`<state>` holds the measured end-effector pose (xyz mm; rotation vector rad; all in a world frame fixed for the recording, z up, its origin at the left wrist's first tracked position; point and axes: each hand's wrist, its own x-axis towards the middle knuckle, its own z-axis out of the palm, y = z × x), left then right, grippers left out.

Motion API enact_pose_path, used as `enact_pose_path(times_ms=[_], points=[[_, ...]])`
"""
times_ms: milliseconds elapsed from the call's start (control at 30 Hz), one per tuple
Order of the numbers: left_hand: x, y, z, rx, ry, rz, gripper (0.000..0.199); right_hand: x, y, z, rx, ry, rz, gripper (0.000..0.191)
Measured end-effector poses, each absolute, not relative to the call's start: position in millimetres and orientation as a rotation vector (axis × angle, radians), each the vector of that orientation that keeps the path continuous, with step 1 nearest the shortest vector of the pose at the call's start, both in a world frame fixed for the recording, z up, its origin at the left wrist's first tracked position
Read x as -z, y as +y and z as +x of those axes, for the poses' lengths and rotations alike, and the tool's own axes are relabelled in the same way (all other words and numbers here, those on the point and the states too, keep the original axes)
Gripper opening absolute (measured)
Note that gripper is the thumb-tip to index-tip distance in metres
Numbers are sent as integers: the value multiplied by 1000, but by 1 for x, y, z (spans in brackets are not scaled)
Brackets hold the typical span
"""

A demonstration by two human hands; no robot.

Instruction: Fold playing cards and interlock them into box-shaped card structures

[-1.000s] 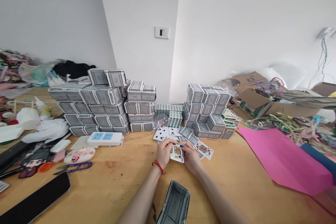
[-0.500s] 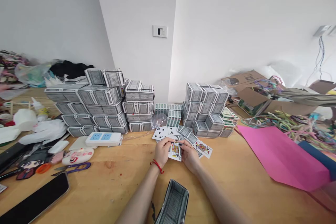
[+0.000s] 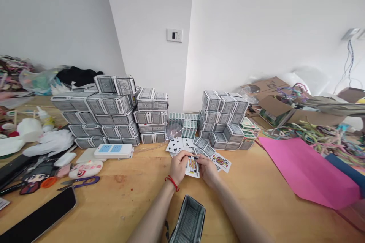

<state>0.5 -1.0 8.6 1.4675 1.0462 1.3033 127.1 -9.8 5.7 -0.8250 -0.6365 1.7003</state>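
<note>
My left hand [image 3: 178,168], right hand [image 3: 209,171]: both pinching one king [image 3: 192,168]; apparently shaping it; next likely needs even pressure.

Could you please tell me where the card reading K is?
In the head view, the K card is below centre, slightly right, held between the left hand and right hand, before the scattered cards.

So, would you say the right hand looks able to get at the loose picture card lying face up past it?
Probably yes: the picture card lies close by and largely uncovered. However, the right hand is gripping the king card, which it may have to release first.
</note>
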Motion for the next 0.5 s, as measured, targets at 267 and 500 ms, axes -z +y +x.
enact_pose_path(times_ms=[267,500], points=[[-12,-5,2,-1325,1063,1542,18,-4,-10,126,-1645,-662,-847,12],[-13,-6,2,-1326,1076,1559,18,-1,-11,126,-1598,-642,-873,9]])
